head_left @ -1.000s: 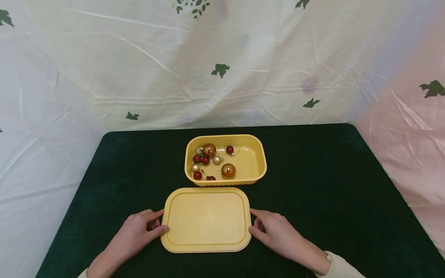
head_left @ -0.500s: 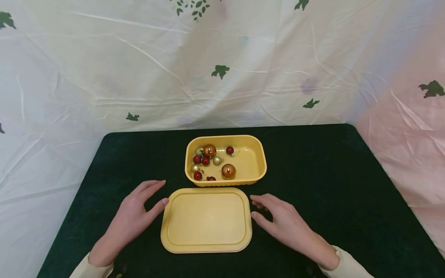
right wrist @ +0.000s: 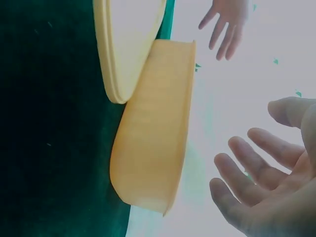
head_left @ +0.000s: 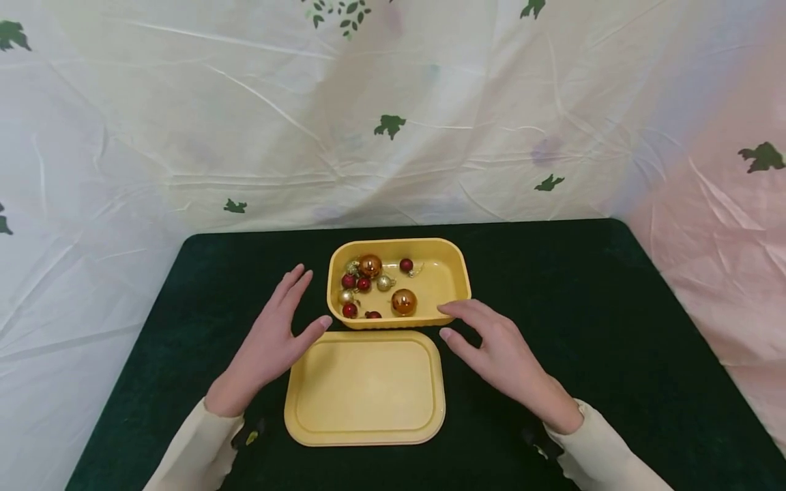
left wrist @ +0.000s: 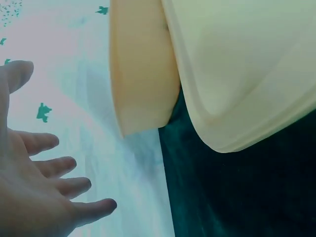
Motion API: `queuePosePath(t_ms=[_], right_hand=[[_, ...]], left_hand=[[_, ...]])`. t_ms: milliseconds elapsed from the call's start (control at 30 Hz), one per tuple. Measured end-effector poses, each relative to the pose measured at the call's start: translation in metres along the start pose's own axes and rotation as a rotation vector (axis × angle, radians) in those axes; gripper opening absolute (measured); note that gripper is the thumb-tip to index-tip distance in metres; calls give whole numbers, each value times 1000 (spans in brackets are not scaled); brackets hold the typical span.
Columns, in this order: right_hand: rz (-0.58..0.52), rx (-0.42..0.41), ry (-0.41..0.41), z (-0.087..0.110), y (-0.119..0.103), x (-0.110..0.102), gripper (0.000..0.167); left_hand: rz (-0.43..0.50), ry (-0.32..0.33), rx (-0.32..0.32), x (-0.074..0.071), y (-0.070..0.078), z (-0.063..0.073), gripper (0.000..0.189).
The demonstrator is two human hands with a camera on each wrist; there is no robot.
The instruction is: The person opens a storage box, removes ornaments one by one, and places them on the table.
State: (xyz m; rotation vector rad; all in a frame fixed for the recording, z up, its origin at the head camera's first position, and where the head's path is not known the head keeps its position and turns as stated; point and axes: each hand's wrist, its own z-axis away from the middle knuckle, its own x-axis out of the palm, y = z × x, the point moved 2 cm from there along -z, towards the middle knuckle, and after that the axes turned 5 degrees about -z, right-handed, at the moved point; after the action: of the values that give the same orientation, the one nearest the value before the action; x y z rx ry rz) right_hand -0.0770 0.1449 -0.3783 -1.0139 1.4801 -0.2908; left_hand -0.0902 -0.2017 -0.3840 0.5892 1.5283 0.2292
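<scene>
A yellow plastic box (head_left: 441,290) holds several small Christmas baubles, mostly bunched on its left side. Among them are a large copper bauble (head_left: 403,302), a red bauble (head_left: 406,265) and a pale gold bauble (head_left: 384,282). In front of the box lies its flat yellow lid (head_left: 368,389). My left hand (head_left: 270,344) hovers beside the box's left front corner, fingers spread and holding nothing. At the right front corner is my right hand (head_left: 500,348), its fingertips overlapping the rim in the head view. Both wrist views show the palms bare, apart from the box wall (left wrist: 143,64).
A dark green cloth (head_left: 589,327) covers the table. Behind and at both sides hangs a pale curtain (head_left: 276,136) with green leaf prints. Small dark objects, partly hidden, show by each sleeve (head_left: 202,450).
Both hands have let go of the lid's sides and moved forward to the box's front corners, with the left hand's fingers spreading. Lid and box stay in place.
</scene>
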Motion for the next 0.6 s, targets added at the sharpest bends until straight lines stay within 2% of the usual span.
queuePosePath(t_ms=[233, 600], right_hand=[[-12, -36, -2, -20, 3, 1, 42], [-37, -19, -45, -53, 16, 13, 44]], left_hand=[[-43, -68, -13, 13, -3, -20, 93], [-74, -100, -12, 22, -11, -40, 98]])
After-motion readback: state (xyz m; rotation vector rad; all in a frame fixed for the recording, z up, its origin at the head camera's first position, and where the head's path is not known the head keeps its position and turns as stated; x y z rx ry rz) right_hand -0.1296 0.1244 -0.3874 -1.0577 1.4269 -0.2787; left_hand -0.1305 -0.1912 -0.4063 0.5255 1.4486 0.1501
